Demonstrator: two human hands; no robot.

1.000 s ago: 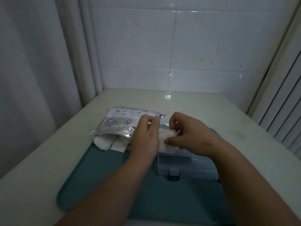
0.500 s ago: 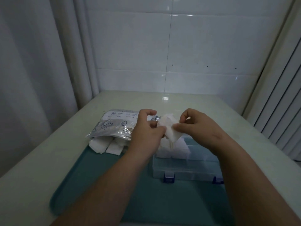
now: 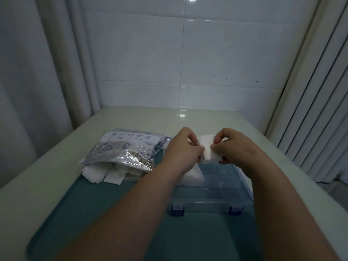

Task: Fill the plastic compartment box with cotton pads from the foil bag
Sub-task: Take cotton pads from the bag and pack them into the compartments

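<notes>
A white cotton pad (image 3: 208,149) is pinched between my left hand (image 3: 183,149) and my right hand (image 3: 232,146), held just above the far side of the clear plastic compartment box (image 3: 216,193). The box lies open on a teal tray (image 3: 105,208), with two blue latches at its near edge. White pads (image 3: 193,176) fill its left compartment, partly hidden by my left wrist. The foil bag (image 3: 124,149) lies to the left, its mouth facing me, with several loose pads (image 3: 102,175) spilling out onto the tray.
The tray sits on a pale table (image 3: 47,178) against a white tiled wall (image 3: 188,53). A curtain (image 3: 37,72) hangs at the left and vertical slats (image 3: 320,110) stand at the right.
Both hands lifted a pad up from the box's left compartment and now hold it spread between the fingertips, slightly higher and further right than before.
</notes>
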